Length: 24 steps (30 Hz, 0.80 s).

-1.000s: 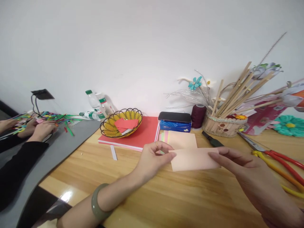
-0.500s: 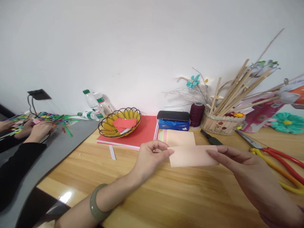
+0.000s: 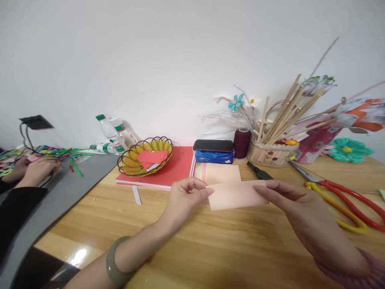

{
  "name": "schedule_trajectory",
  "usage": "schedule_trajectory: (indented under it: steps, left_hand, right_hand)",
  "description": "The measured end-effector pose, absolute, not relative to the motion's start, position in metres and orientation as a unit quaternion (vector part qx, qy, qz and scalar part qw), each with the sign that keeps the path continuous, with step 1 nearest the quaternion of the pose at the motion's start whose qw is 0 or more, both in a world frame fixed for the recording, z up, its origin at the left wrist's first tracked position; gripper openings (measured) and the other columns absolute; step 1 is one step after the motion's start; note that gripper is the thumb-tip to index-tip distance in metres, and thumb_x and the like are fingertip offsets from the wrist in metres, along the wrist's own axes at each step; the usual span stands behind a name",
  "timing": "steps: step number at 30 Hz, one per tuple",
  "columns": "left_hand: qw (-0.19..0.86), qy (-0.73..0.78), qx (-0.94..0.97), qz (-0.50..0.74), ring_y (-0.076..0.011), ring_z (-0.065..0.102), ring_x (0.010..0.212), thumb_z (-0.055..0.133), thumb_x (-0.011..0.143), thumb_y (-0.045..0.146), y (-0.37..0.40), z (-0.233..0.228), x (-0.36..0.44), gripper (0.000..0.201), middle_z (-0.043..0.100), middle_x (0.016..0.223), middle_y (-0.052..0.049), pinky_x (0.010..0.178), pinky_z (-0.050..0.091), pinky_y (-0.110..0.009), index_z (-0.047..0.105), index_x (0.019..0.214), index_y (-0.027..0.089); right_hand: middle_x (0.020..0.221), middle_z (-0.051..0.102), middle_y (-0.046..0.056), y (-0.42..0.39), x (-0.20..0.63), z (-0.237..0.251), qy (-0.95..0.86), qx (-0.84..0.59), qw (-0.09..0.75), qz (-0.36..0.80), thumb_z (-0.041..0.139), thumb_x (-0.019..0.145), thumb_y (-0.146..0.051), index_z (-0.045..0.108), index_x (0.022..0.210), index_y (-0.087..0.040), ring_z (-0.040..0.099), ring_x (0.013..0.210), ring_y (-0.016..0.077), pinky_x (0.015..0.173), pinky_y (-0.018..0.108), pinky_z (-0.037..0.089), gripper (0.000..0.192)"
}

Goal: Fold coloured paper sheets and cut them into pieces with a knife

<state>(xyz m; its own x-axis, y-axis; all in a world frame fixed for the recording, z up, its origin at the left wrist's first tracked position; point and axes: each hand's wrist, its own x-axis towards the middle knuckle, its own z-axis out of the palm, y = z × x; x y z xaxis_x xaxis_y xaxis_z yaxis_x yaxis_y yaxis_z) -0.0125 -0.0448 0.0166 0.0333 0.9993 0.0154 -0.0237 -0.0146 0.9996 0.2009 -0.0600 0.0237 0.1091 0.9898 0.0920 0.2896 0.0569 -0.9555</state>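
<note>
Wooden table spans the view, pale grain, glossy near the front edge. At its left a grey mat, where another person's hand rests among coloured strips. A red paper stack lies at mid-table, carrying a yellow wire basket with red folded pieces inside. Right of it — a stick-built basket crammed with wooden sticks, a maroon thread spool, and a black phone on a blue tissue pack. Red- and yellow-handled scissors lie at far right. Two water bottles stand against the wall.

Peach paper strip is held just above the table, level, in front of a stack of pastel sheets. Left hand pinches the strip's left edge between thumb and forefinger; ring on one finger, green bangle on the wrist. Right hand grips the right edge, fingers extended along it. A white paper sliver lies loose beside the red stack.
</note>
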Motion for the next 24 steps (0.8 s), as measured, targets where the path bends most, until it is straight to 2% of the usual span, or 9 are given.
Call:
schedule_trajectory:
  steps: [4, 8, 24]
  left_hand:
    - [0.521, 0.464, 0.505, 0.508, -0.0073, 0.047, 0.055, 0.076, 0.060, 0.028, -0.0461, 0.0156, -0.0126, 0.018, 0.059, 0.059, 0.002, 0.057, 0.038, -0.019, 0.063, 0.060, 0.014]
    - [0.529, 0.460, 0.495, 0.513, -0.0068, 0.048, 0.056, 0.076, 0.059, 0.026, -0.0468, 0.0163, -0.0114, 0.018, 0.060, 0.058, 0.003, 0.058, 0.038, -0.018, 0.062, 0.059, 0.014]
    - [0.525, 0.454, 0.499, 0.518, -0.0064, 0.050, 0.057, 0.076, 0.060, 0.024, -0.0460, 0.0139, -0.0110, 0.016, 0.062, 0.059, 0.003, 0.059, 0.039, -0.017, 0.063, 0.060, 0.015]
  right_hand:
    - [0.079, 0.070, -0.002, -0.0615, 0.1974, 0.0250, -0.508, -0.554, 0.511, 0.418, 0.071, 0.061, -0.051, 0.070, 0.070, -0.030, 0.061, 0.078, 0.0184, 0.073, 0.028, 0.047, 0.023]
    - [0.077, 0.070, 0.000, -0.0624, 0.1943, 0.0269, -0.490, -0.543, 0.534, 0.425, 0.072, 0.060, -0.049, 0.071, 0.070, -0.028, 0.060, 0.075, 0.0190, 0.070, 0.029, 0.048, 0.024]
    - [0.078, 0.069, 0.000, -0.0581, 0.1988, 0.0207, -0.504, -0.530, 0.528, 0.432, 0.072, 0.061, -0.048, 0.071, 0.072, -0.026, 0.061, 0.075, 0.0174, 0.069, 0.028, 0.048, 0.025]
